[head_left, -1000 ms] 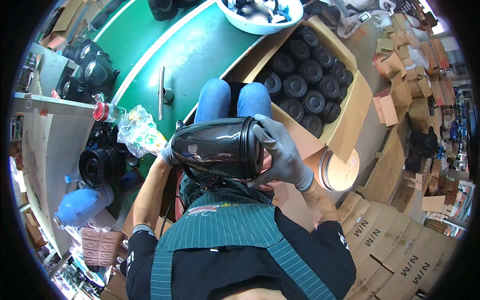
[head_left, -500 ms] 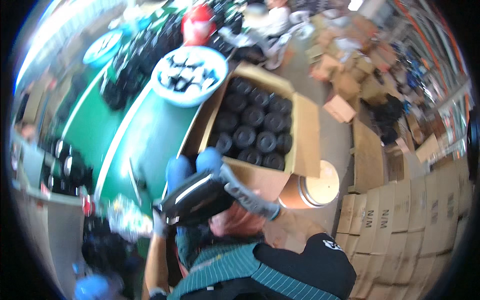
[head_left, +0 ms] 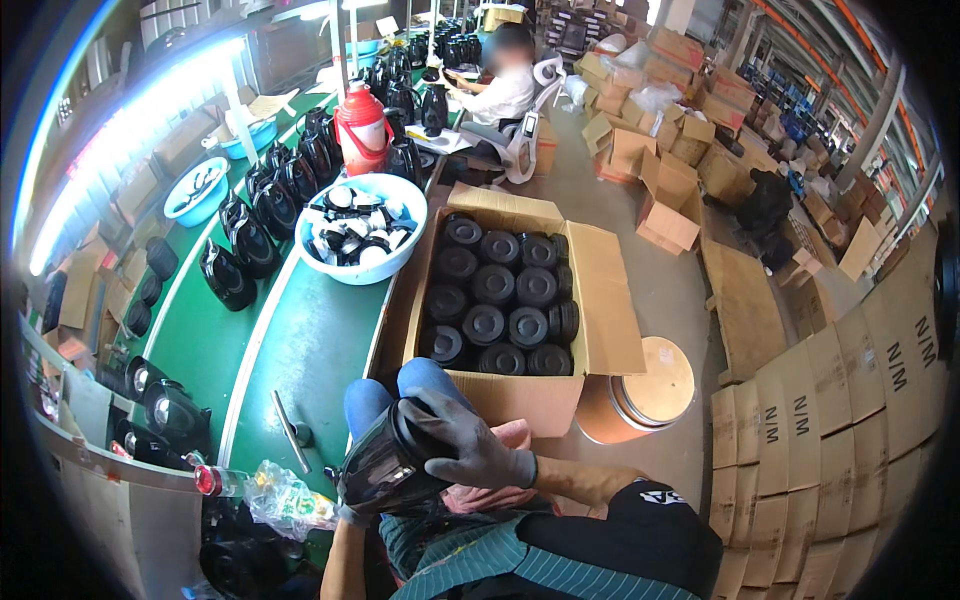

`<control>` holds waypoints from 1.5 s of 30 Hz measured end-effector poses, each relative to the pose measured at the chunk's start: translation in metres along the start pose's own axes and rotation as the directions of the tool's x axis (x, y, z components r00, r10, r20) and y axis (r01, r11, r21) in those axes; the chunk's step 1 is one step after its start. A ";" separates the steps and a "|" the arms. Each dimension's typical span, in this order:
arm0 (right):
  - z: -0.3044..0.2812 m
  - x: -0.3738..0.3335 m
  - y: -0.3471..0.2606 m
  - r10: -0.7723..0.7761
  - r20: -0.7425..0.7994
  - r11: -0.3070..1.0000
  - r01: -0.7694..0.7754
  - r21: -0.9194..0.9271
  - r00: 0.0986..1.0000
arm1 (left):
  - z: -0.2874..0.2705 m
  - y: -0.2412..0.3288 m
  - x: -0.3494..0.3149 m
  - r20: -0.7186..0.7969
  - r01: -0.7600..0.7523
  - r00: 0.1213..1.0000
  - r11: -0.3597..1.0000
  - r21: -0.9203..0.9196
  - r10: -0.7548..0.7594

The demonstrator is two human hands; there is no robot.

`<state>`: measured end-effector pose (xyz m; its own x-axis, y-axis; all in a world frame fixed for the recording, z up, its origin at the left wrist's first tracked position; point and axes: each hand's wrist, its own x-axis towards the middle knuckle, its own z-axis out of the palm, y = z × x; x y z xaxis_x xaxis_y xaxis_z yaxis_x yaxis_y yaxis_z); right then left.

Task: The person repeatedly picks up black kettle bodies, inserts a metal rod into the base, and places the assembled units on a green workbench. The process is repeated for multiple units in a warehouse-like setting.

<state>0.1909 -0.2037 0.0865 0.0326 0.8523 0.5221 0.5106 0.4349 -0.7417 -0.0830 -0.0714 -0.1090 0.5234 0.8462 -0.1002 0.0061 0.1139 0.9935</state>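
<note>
Over my lap lies a glossy black vacuum jug (head_left: 375, 468), tilted, with a round black end toward my knees. My right hand (head_left: 468, 445), in a grey glove, is closed over that round end, fingers curled across its rim. My left hand (head_left: 355, 515), also gloved, holds the jug's other end from beneath; most of its fingers are hidden behind the jug. Just beyond my knees, an open cardboard box (head_left: 610, 300) is filled with rows of round black plastic pieces (head_left: 492, 284). Pinkish cloth (head_left: 512, 436) lies beside my right wrist.
Left is a green-topped bench (head_left: 300, 350) with a light blue basin (head_left: 305, 255) of black-and-white parts, a red flask (head_left: 362, 130), several black jugs (head_left: 250, 235), a rod-like tool (head_left: 290, 430) and a plastic bottle (head_left: 222, 481). A fibre drum (head_left: 655, 385) and stacked cartons (head_left: 830, 430) stand right. A person sits far off.
The jug has tipped more upright and come slightly toward my body. My right hand has shifted from lying along its side to curling over the round end. The view has steadied and tilted upward.
</note>
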 end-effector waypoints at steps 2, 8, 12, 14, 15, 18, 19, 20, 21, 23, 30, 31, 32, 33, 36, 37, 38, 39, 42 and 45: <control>-0.002 -0.002 -0.002 -0.068 0.052 0.996 0.071 -0.052 0.996 | 0.002 0.001 -0.001 0.014 0.004 1.000 1.000 0.000 -0.004; -0.016 0.021 -0.039 -0.274 0.218 0.961 0.274 0.029 0.937 | 0.014 0.002 -0.001 0.025 0.015 1.000 1.000 -0.009 -0.015; -0.018 0.023 -0.035 -0.383 0.326 0.919 0.393 0.037 0.864 | 0.020 0.001 -0.004 0.023 0.017 1.000 1.000 -0.017 -0.017; -0.020 0.026 -0.027 -0.402 0.359 0.909 0.413 0.048 0.842 | 0.020 0.000 -0.005 0.020 0.008 1.000 1.000 -0.012 -0.007; -0.023 0.029 -0.018 -0.405 0.372 0.907 0.417 0.052 0.835 | 0.018 0.001 -0.007 0.014 0.000 1.000 1.000 -0.010 0.000; -0.037 0.024 0.002 -0.122 0.424 0.992 0.096 0.083 0.897 | 0.009 0.007 -0.007 -0.012 -0.036 0.999 0.999 0.030 0.036; -0.033 0.011 0.013 0.010 0.378 0.983 -0.078 0.165 0.926 | 0.009 0.011 -0.004 -0.017 -0.057 0.998 0.997 0.054 0.058; -0.029 0.002 0.023 0.171 0.339 0.946 -0.250 0.205 0.925 | 0.001 0.018 -0.001 -0.027 -0.093 0.995 0.990 0.107 0.096; -0.025 -0.002 0.028 0.327 0.314 0.876 -0.411 0.253 0.891 | -0.005 0.024 -0.002 -0.043 -0.124 0.990 0.980 0.154 0.132; -0.021 -0.003 0.029 0.474 0.352 0.651 -0.590 0.477 0.807 | -0.008 0.056 -0.003 -0.045 -0.219 0.967 0.911 0.350 0.249; -0.015 -0.013 0.029 0.520 0.234 0.639 -0.556 0.533 0.822 | 0.043 0.122 -0.018 -0.108 -0.432 0.835 0.764 0.479 0.539; -0.016 -0.012 0.023 0.486 0.182 0.707 -0.508 0.492 0.855 | 0.041 0.121 -0.015 -0.102 -0.388 0.867 0.790 0.475 0.487; -0.016 -0.012 0.019 0.448 0.133 0.770 -0.458 0.445 0.884 | 0.038 0.116 -0.010 -0.094 -0.342 0.897 0.813 0.471 0.432; -0.015 -0.013 0.014 0.407 0.084 0.825 -0.406 0.394 0.909 | 0.032 0.109 -0.005 -0.084 -0.295 0.923 0.833 0.468 0.374; -0.012 0.001 -0.013 -0.015 0.008 0.983 0.013 0.185 1.000 | 0.020 0.062 0.000 -0.027 -0.311 0.942 0.901 0.303 0.334; -0.021 0.019 -0.030 -0.249 0.078 0.968 0.250 -0.009 0.965 | 0.023 0.055 -0.005 -0.044 -0.295 0.947 0.914 0.279 0.318; -0.025 0.030 -0.036 -0.275 0.127 0.960 0.280 -0.024 0.953 | 0.030 0.050 -0.010 -0.058 -0.294 0.946 0.919 0.264 0.319; -0.028 0.037 -0.040 -0.288 0.160 0.953 0.299 -0.045 0.944 | 0.035 0.048 -0.012 -0.057 -0.295 0.946 0.920 0.259 0.320; -0.019 0.032 -0.014 -0.150 0.117 0.964 0.120 0.236 0.982 | 0.031 0.064 -0.011 -0.077 -0.334 0.922 0.879 0.341 0.380; -0.009 0.007 0.046 0.357 0.128 0.711 -0.358 0.605 0.925 | 0.018 0.128 -0.007 0.010 -0.513 0.756 0.583 0.630 0.654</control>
<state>0.2224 -0.1800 0.0597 0.1020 0.9811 0.1643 -0.1687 0.1798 -0.9691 -0.0702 -0.0719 0.0197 0.4085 0.7089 0.5749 0.2717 -0.6958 0.6649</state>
